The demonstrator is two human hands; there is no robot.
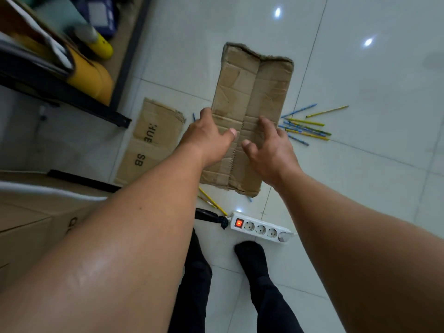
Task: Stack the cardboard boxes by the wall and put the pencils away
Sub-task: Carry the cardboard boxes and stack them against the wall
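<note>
Flattened cardboard box [252, 97] lies on the floor, long axis 12-to-6, tipped slightly toward 1. Both hands are over its near half, equally close. Left hand [211, 138] is at the 9 o'clock edge, thumb on top; cannot tell if it grips. Right hand [266, 147] is spread and relaxed. Second flattened piece [153, 138] at 9. Cardboard: two. Pencils [305, 129]: roughly ten at 3, about three at 6.

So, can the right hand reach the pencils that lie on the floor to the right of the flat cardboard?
Probably yes. The right hand is over the right side of the cardboard, and the pencils lie bare on the tiles just beyond that edge, with nothing over them.
</note>
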